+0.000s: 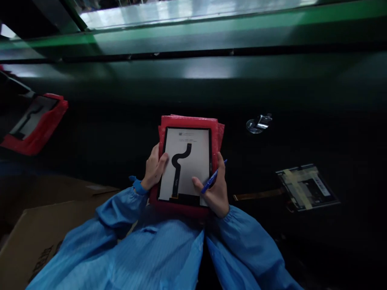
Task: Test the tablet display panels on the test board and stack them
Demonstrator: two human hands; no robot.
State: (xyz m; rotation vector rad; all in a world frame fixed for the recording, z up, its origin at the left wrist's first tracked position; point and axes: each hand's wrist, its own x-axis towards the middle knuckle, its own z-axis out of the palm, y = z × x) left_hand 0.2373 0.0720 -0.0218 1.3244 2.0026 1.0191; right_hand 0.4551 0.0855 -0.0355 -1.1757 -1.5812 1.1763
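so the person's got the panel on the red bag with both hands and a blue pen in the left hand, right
Not quite: the blue pen is in the right hand, not the left. The head view shows it. The rest holds: the left hand and the right hand both grip the panel lying on the red bag.

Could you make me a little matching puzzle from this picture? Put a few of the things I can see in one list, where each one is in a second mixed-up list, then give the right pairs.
Things:
1. blue pen
2. white panel on red padding
3. taped panel
4. cardboard box

Places:
A. lying alone on the dark table, far right
B. low on the left, beside the blue sleeve
C. in the right hand
D. held at its edges between the left hand and the right hand

Pairs: 1-C, 2-D, 3-A, 4-B
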